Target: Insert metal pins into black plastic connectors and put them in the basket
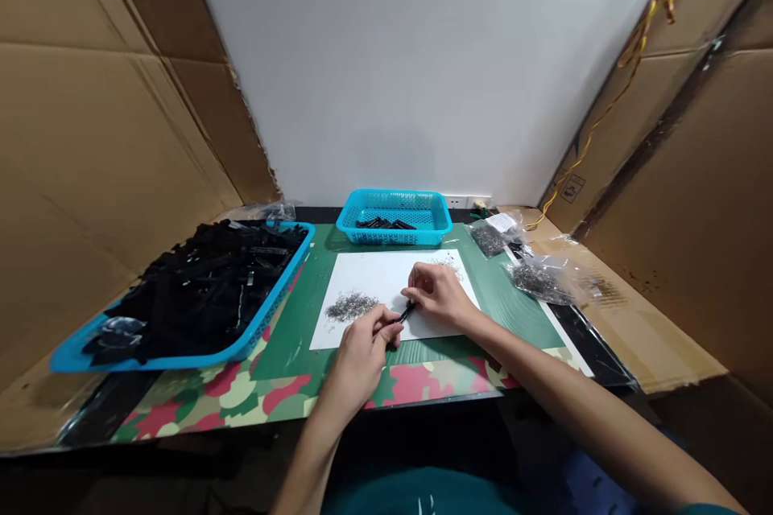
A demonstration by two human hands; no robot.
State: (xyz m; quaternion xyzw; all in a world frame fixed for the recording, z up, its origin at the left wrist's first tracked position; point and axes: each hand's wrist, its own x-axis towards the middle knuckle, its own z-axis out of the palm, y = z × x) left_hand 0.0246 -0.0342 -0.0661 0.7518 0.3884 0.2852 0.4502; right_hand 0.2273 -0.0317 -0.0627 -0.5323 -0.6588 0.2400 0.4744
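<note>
A small, thin black part (pixel 408 311) spans the gap between my hands, over the white sheet (pixel 416 329). My left hand (pixel 366 335) pinches its lower end between thumb and fingers. At the upper end, the fingers of my right hand (pixel 440 292) close on it, and any tiny piece in their grip is hidden. A loose pile of fine metal pieces (pixel 351 306) lies on the sheet beside my left hand. More small pieces (pixel 450 264) are scattered on the sheet just beyond my right hand.
A large blue basket (pixel 241 348) heaped with black parts stands at left. Behind the sheet sits a smaller blue basket (pixel 395 236) with some black pieces. Clear bags of small metal parts (pixel 539 278) lie at right. Cardboard walls (pixel 682 201) flank the table.
</note>
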